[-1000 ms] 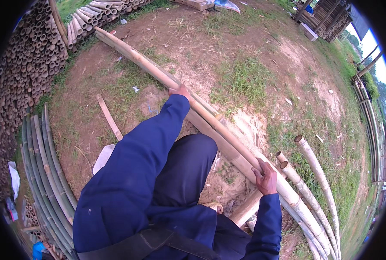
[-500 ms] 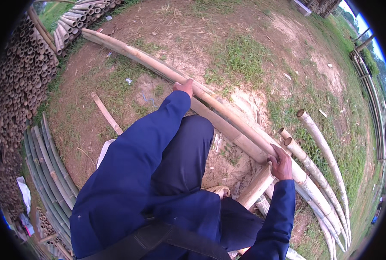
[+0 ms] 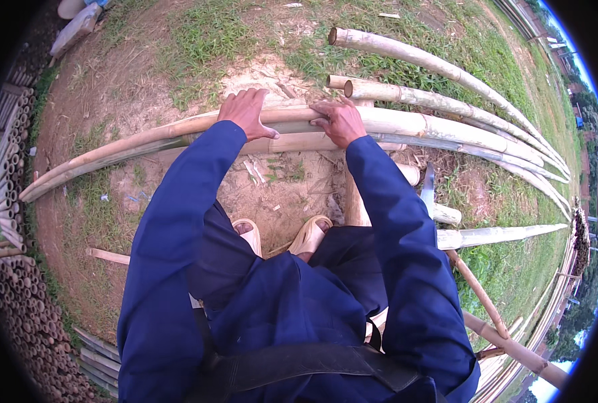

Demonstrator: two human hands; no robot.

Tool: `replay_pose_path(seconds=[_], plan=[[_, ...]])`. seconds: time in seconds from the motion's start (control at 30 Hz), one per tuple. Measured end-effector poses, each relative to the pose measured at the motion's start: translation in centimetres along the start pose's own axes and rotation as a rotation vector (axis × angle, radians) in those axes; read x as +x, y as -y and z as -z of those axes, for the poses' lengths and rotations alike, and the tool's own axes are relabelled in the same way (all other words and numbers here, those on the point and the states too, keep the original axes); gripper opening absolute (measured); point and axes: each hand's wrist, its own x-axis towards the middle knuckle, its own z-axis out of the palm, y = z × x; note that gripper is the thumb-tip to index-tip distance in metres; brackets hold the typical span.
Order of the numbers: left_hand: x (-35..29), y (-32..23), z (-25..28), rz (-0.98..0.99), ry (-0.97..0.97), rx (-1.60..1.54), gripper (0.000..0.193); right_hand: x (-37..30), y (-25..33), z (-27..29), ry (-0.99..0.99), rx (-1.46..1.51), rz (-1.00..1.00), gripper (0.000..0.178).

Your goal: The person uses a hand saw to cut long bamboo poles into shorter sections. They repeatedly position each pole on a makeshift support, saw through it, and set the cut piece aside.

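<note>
Across the ground in front of me lie long split bamboo pieces (image 3: 144, 129), side by side, their far-left ends tapering away. My left hand (image 3: 244, 115) is open, fingers spread and thumb apart, at the upper edge of the split bamboo. My right hand (image 3: 341, 122) is closed on the bamboo near its right end, with fingers over the top and thumb on the near side. A thick pale bamboo pole (image 3: 396, 121) runs off to the right from that hand. Below it, a short upright-looking bamboo support (image 3: 356, 198) is partly hidden by my right sleeve.
Several whole bamboo poles (image 3: 440, 101) fan out at the right. A flat grey blade (image 3: 428, 188) stands beside my right forearm. Stacked cut bamboo (image 3: 23, 322) lines the left edge. My sandalled feet (image 3: 309, 235) are on the dirt below the bamboo.
My view has swung to the right. My left hand has come nearer my right and its fingers have spread from their grip on the bamboo. My right hand is still at the bamboo's end.
</note>
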Motion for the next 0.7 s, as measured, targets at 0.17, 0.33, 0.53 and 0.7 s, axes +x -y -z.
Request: replay_pose_path(seconds=[0.17, 0.33, 0.53, 0.7], plan=[[3.3, -2.9, -3.2, -0.017, 0.174, 0.074, 0.107, -2.5, -0.8, -0.8, -0.164, -0.055, -0.104, 0.048], [3.0, -2.3, -2.3, -0.068, 0.272, 0.233, 0.107, -15.6, -1.5, 7.3, -0.36, 0.115, -0.355, 0.049], [3.4, -1.9, -3.0, -0.096, 0.27, 0.154, 0.098, -42.1, -4.1, 8.7, -0.507, 0.012, -0.994, 0.018], [3.7, -1.7, -3.4, -0.062, 0.306, 0.102, 0.09, -49.6, 1.5, 3.8, -0.216, 0.014, -0.888, 0.038]])
